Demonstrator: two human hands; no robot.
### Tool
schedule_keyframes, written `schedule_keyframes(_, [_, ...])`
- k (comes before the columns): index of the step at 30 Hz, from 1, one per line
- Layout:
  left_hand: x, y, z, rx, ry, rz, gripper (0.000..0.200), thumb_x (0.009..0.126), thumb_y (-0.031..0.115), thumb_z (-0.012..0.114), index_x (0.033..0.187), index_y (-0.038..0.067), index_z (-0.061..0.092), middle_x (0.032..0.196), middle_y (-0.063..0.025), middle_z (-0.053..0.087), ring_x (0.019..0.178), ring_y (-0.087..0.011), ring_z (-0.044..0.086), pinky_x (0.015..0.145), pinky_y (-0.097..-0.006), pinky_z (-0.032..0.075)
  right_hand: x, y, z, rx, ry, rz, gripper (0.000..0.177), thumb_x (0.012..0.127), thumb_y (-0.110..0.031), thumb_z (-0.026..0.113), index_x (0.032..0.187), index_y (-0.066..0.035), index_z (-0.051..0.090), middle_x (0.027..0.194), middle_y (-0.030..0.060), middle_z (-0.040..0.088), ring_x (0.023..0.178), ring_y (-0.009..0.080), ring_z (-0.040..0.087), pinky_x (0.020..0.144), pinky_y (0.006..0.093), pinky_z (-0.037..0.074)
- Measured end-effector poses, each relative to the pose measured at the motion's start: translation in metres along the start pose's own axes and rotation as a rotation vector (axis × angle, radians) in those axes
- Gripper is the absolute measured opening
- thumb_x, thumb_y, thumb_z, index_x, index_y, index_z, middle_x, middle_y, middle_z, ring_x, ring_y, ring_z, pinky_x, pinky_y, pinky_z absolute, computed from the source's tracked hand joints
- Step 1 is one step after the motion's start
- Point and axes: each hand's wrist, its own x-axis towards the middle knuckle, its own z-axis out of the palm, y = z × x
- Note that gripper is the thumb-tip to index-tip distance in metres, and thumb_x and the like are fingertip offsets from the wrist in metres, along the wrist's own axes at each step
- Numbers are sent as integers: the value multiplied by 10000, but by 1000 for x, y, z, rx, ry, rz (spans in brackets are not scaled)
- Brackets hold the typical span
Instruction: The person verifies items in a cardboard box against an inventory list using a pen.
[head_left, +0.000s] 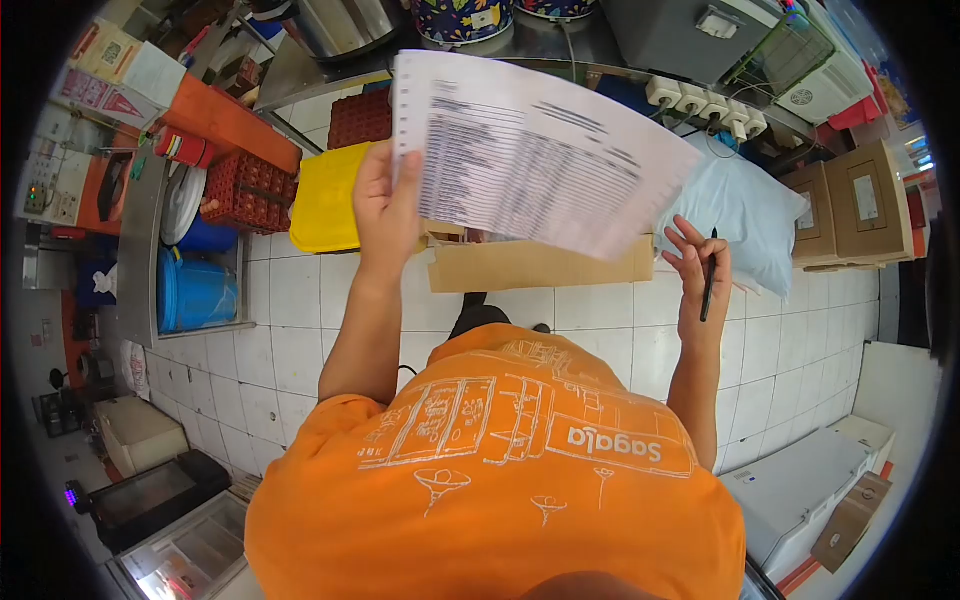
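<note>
A printed sheet of paper [530, 150] with rows of text and punched holes down its left edge is held up in front of me. My left hand [388, 210] grips its left edge, thumb on the front. Near the sheet's lower right corner, my right hand [700, 260] holds a black pen [709, 275] upright, some fingers raised, apart from the paper. Below the sheet, the flap of a cardboard box [540, 267] shows; the sheet hides most of the box.
A yellow lid [325, 200] and red egg trays [250, 190] are at the left, beside a blue bin [200, 290]. To the right lie a pale blue bag [745, 215] and cardboard boxes [870, 205]. A metal counter [385, 68] with power sockets [690, 98] spans the top.
</note>
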Motion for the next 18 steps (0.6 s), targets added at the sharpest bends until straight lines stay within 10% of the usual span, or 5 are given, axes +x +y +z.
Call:
schedule_keyframes(4, [38, -14, -59, 192, 101, 47, 151, 879, 119, 521, 976, 3, 517, 969, -102, 603, 880, -128, 564, 822, -245, 403, 19, 20, 33, -46, 33, 77, 159, 891, -167, 499, 846, -89, 368, 1107, 200, 543, 1016, 248, 549, 798, 324, 465])
schedule_keyframes(6, [61, -6, -80, 1274, 103, 438, 124, 867, 122, 521, 926, 13, 520, 1141, -196, 538, 1060, -239, 519, 927, -330, 333, 28, 31, 50, -33, 35, 157, 152, 892, -165, 497, 845, -87, 376, 1092, 194, 552, 991, 243, 562, 782, 317, 471])
schedule_keyframes(11, [109, -8, -126, 1268, 125, 590, 85, 792, 71, 579, 815, -8, 559, 1127, -210, 550, 1129, -347, 458, 1014, -375, 170, 54, 51, 100, -33, -2, 248, 142, 886, -151, 509, 849, -84, 389, 1073, 183, 564, 955, 234, 576, 761, 302, 474])
schedule_keyframes(18, [138, -20, -168, 1039, -2, 422, 72, 827, 73, 556, 843, 3, 546, 898, -127, 611, 838, -213, 579, 719, -266, 436, 77, 63, 156, -13, -46, 261, 134, 882, -139, 516, 838, -85, 401, 1031, 172, 583, 911, 220, 585, 746, 292, 473])
